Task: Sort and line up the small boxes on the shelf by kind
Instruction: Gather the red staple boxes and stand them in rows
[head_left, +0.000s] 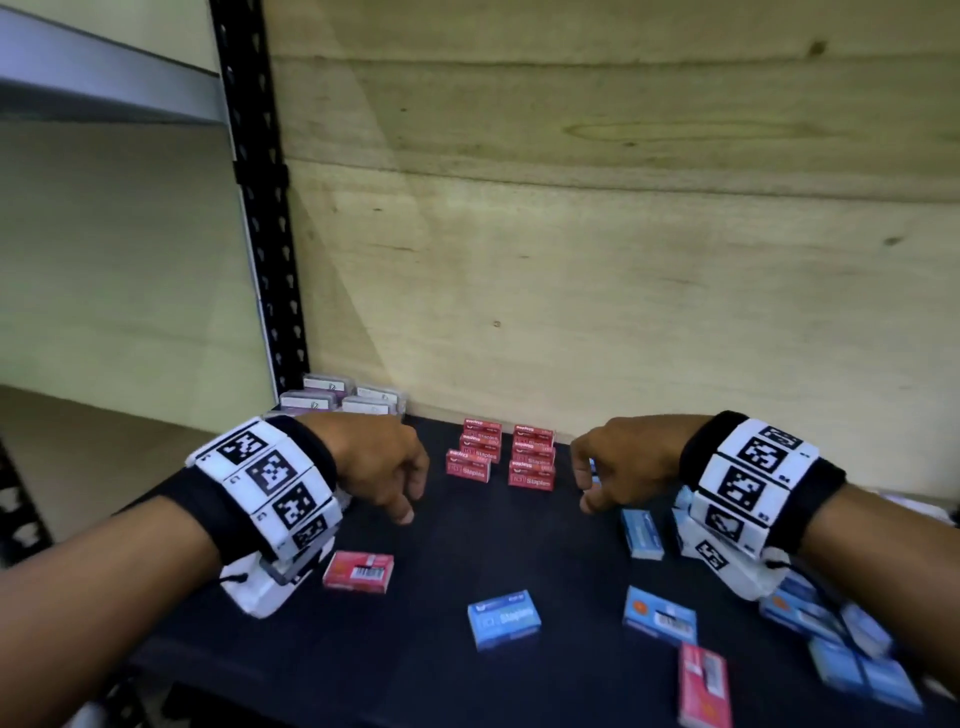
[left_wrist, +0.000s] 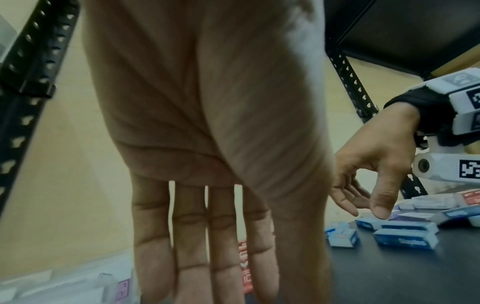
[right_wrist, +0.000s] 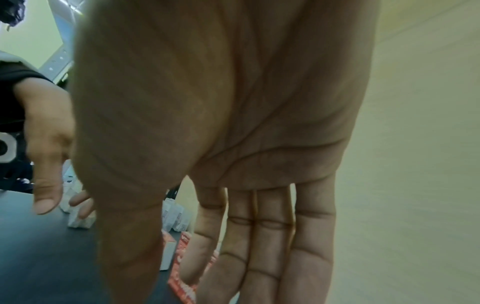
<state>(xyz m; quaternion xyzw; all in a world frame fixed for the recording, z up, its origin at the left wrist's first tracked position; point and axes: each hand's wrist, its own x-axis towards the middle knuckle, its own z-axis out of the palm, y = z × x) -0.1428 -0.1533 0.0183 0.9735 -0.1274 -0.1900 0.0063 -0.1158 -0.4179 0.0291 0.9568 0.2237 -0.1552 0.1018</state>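
Note:
Two short columns of red staple boxes (head_left: 506, 460) stand lined up at the back of the black shelf (head_left: 524, 540). My left hand (head_left: 410, 499) hovers just left of them, empty, its fingers (left_wrist: 192, 242) straight and slightly apart. To the right of the columns my right hand (head_left: 587, 488) hangs empty too, with straight fingers (right_wrist: 262, 246). A loose red box (head_left: 358, 570) lies under my left wrist. A blue staple box (head_left: 504, 618) lies in the middle front, another blue box (head_left: 660, 616) to its right, and a red box (head_left: 704, 686) at the front edge.
Clear boxes with purple labels (head_left: 343, 397) sit in the back left corner by the black perforated upright (head_left: 265, 208). Several blue boxes (head_left: 831, 639) lie jumbled at the right under my right wrist. A wooden back panel (head_left: 623, 260) closes the shelf.

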